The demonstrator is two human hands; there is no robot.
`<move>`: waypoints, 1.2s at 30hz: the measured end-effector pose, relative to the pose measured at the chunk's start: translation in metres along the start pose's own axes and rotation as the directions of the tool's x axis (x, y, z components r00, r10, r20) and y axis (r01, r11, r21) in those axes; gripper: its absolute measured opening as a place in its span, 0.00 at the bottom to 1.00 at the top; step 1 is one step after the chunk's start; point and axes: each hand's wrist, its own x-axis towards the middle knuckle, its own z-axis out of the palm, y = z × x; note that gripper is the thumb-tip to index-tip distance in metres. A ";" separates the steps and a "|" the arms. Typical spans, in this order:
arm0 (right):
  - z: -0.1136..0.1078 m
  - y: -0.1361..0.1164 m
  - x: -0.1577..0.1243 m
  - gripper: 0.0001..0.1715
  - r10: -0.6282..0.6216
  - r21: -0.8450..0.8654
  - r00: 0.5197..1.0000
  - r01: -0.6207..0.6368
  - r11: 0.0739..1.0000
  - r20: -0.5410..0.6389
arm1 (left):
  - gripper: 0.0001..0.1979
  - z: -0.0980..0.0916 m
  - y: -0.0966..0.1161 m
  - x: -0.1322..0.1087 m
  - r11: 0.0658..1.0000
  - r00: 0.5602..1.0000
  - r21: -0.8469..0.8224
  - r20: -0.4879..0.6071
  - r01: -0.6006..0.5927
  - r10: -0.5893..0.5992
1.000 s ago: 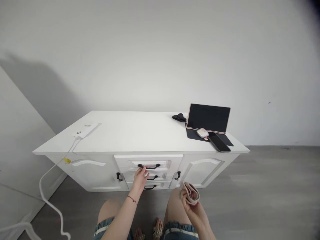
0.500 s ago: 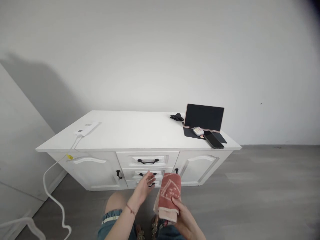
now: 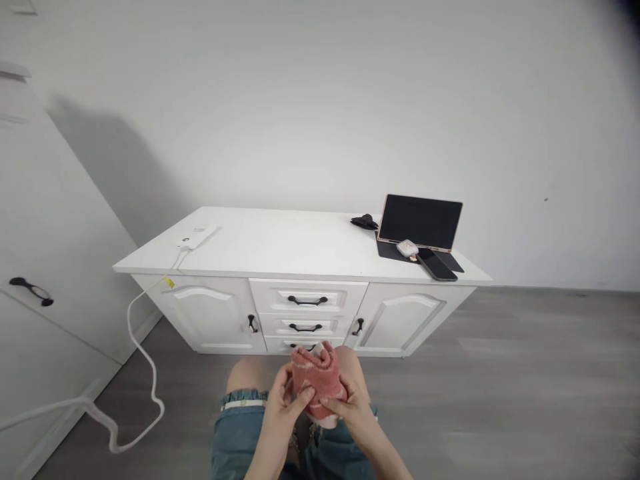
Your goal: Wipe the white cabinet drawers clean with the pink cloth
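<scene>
A small pink towel (image 3: pixel 323 375) with pale edges is bunched and partly rolled just above my knees. My left hand (image 3: pixel 291 395) grips its left side, the thumb pressed on the front. On the right side my right hand (image 3: pixel 350 401) pinches it, thumb also in front. The fingers behind the cloth are hidden. Beyond the towel stands a white cabinet (image 3: pixel 310 295) with drawers in the middle and a door on each side; its drawers are shut.
On the cabinet's right lie a tablet (image 3: pixel 420 222) propped on a dark cover, a phone (image 3: pixel 437 265), a small white case (image 3: pixel 407 249) and a black object (image 3: pixel 365 221). A white power strip (image 3: pixel 197 237) sits at left, its cable (image 3: pixel 150 360) hanging to the floor. A wardrobe (image 3: pixel 65 220) stands left.
My left hand has moved right and taken hold of the towel, which was in my right hand alone. The towel went from a flat fold to a bunched roll. The view shifted slightly left.
</scene>
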 end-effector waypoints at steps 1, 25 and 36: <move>0.002 0.005 -0.002 0.27 -0.015 -0.013 1.000 0.015 1.000 -0.008 | 0.24 -0.004 -0.003 -0.004 1.000 1.000 0.008 -0.011 0.000 0.000; 0.029 0.078 -0.027 0.35 0.158 0.103 0.987 -0.154 0.983 -0.033 | 0.22 -0.046 -0.055 -0.032 0.971 0.908 -0.063 -0.345 0.232 -0.239; 0.033 0.089 -0.041 0.31 0.227 0.353 0.966 -0.170 0.920 -0.126 | 0.27 -0.051 -0.053 -0.038 0.973 0.959 0.160 -0.255 0.167 -0.122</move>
